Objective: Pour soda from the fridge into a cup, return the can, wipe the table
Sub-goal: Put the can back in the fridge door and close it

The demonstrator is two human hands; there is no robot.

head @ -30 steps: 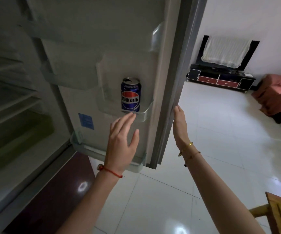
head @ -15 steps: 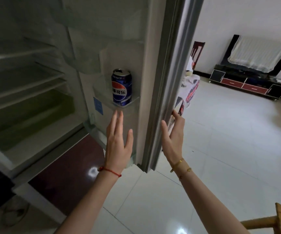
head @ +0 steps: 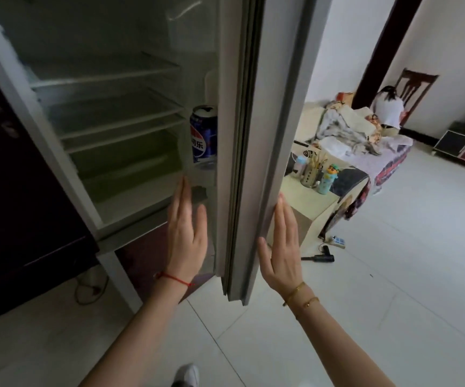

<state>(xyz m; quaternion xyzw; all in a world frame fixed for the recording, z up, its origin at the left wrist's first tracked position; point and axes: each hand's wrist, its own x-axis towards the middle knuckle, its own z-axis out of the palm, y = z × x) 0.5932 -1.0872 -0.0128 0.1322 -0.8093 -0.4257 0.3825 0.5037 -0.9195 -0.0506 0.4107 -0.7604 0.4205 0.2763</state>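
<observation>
Can sits in the fridge door, centre frame; can-return step, I judge. Both my hands, left hand and right hand, are flat and empty; next, push it closed.

Chinese characters "可乐" on the blue soda can

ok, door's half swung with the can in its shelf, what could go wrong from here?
1. The left hand lies on the inner side of the fridge door; fingers could get pinched if it shuts.
2. The soda can looks opened on top; a hard close might slosh or tip it.
</observation>
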